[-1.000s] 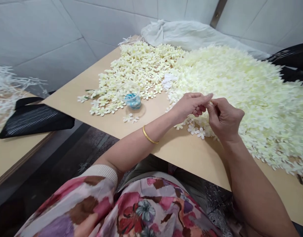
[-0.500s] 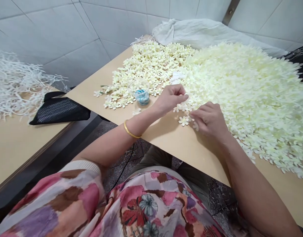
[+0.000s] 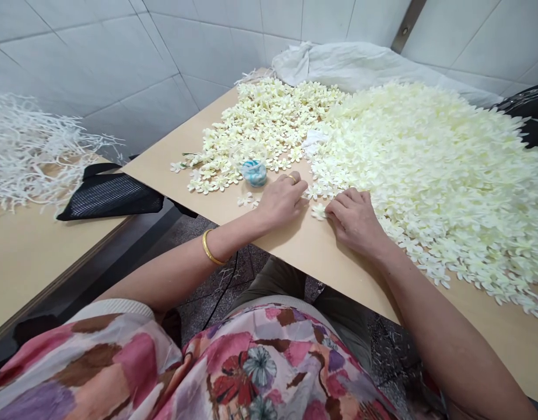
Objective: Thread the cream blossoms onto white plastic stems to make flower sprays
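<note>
My left hand [image 3: 283, 201], with a ring and a gold bracelet, rests low over the table. Its fingers are curled together, and what they hold, if anything, is hidden. My right hand [image 3: 354, 224] lies just to the right, thumb and fingers pinched at the edge of a pale artificial flower [image 3: 318, 211]. That blossom sits on the table between the two hands. Behind my left hand stands a small clear cup with blue stuff [image 3: 254, 173] in it. A few loose white petals [image 3: 247, 200] lie left of my left wrist.
A big heap of pale yellow-white flower pieces [image 3: 439, 157] covers the right side of the table [image 3: 290, 248]. Smaller yellow-centred flowers [image 3: 269, 111] spread at the back left. White sheeting [image 3: 348, 64] lies along the wall. White stems [image 3: 37, 151] and a black mesh bag [image 3: 114, 195] occupy the left table.
My left hand has come down and nearer to me from above the flowers. My right hand has shifted slightly left and lower, and now has a flower at its fingertips.
</note>
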{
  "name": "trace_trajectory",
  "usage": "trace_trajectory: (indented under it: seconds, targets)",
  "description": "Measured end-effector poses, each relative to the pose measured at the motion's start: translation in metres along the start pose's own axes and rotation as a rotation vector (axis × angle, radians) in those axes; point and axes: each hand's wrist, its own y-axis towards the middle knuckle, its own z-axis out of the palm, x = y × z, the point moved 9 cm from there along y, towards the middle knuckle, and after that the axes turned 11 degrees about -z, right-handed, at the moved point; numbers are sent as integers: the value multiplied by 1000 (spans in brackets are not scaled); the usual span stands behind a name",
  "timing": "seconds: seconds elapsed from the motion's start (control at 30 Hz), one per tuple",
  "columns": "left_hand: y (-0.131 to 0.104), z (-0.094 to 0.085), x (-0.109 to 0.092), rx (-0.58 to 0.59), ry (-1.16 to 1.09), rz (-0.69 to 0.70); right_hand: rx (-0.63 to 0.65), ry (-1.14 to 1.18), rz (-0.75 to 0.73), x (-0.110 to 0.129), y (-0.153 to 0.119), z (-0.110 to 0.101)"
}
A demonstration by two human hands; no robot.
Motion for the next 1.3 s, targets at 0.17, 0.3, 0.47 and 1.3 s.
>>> trace_trajectory:
  seconds: [0.17,0.3,0.47,1.3]
  targets:
    - [-11,0,-27,-67,49,198,-11,-7,12,-5,-3,1]
    - [-23,13,-35,38,-11,243,-72,-18,47,-10,-4,-8]
    - [-56,12,-41,23,24,305,-72,-41,75,-9,-4,-12]
    - [90,-75,-153,120,-1695,217,-1181,655,601,-114,-19,-128]
